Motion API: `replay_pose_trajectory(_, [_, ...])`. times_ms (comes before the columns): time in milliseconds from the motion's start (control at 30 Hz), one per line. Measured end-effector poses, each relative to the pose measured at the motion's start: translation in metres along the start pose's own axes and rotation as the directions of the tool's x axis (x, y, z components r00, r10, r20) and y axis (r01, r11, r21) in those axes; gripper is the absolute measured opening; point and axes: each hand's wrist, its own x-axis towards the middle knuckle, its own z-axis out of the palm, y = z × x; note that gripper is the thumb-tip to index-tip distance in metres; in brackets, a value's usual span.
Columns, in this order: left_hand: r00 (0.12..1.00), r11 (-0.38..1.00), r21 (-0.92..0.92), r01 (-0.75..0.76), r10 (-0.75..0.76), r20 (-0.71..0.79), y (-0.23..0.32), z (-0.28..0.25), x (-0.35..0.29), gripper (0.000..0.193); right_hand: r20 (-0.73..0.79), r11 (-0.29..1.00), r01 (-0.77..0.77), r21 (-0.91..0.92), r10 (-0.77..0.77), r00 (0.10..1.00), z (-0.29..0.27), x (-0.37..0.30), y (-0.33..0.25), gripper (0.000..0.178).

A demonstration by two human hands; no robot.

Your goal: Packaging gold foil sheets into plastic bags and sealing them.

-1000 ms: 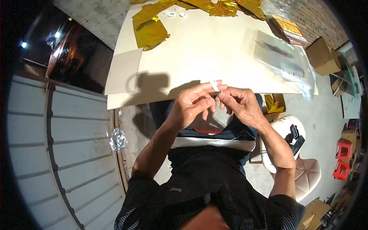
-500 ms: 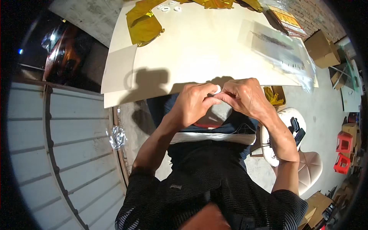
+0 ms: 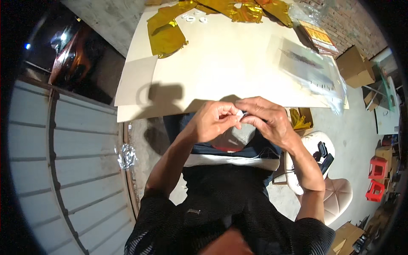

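Note:
My left hand (image 3: 210, 122) and my right hand (image 3: 267, 121) meet in front of me, just off the table's near edge. Between their fingertips is a small white piece (image 3: 240, 114), mostly covered by the fingers. Both hands are closed in a pinch on it. Directly below them, on my lap, rests a rounded grey thing (image 3: 243, 135) with a reddish edge; the hands hide part of it. A bundle of white threads (image 3: 229, 161) lies across my lap. Several small white discs (image 3: 191, 19) lie at the far side of the table.
Shiny gold foil pouches (image 3: 168, 38) line the far side of the pale table (image 3: 212, 68). Clear plastic sheets (image 3: 308, 63) cover its right part, a flat board (image 3: 138, 80) its left. On the right are a box of yellow things (image 3: 300, 120), a padded chair (image 3: 338, 193) and red stools (image 3: 377, 168).
Both hands have turned at the wrists and their fingers have shifted around the white piece. The whole view has tilted slightly, so the table sits lower in the picture.

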Motion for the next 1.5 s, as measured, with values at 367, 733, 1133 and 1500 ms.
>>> replay_pose_trajectory(367, [0.999, 0.996, -0.085, 0.025, -0.021, 0.05, 0.001, 0.001, -0.001, 0.02, -0.002, 0.905, -0.208, 0.373, 0.224, 0.975, 0.005, -0.005, 0.01, 0.01])
replay_pose_trajectory(733, [0.98, 0.876, -0.468, 0.117, -0.027, 0.195, 0.003, -0.005, -0.012, 0.019, 0.191, 0.769, -0.43, 0.473, 0.388, 0.902, 0.002, -0.003, 0.0, 0.004])
replay_pose_trajectory(1133, [0.977, 0.778, -0.6, -0.187, 0.083, -0.197, -0.019, -0.015, 0.009, 0.016, 0.077, 0.909, -0.308, 0.279, 0.299, 0.951, 0.007, 0.025, 0.001, 0.003])
replay_pose_trajectory(1500, [0.643, 0.962, 0.256, -0.09, 0.253, -0.723, -0.054, -0.057, 0.019, 0.017, -0.208, 0.793, -0.387, 0.47, 0.526, 0.825, -0.029, 0.263, 0.179, 0.016])
